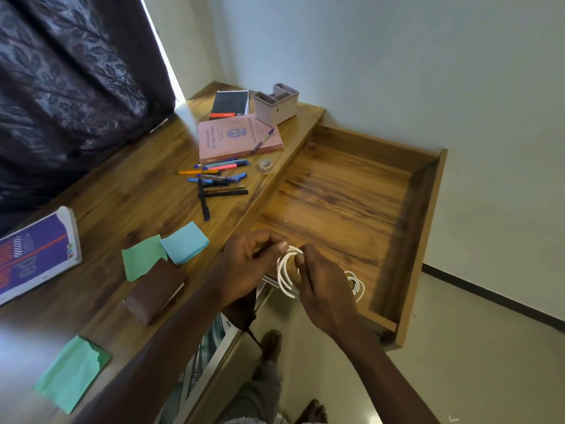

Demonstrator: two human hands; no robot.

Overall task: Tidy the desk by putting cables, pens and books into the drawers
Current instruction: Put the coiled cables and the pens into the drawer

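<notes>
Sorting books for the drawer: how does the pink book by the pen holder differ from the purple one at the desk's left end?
The pink book looks thinner; the purple book is a thick block of pages. A pen lies on the pink book; nothing shows on the purple book. Both lie flat on the desk, cover up.

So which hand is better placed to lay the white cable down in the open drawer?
Right, probably. The right hand grips the white cable above the drawer; the left hand pinches it too, but sits back at the desk edge.
</notes>
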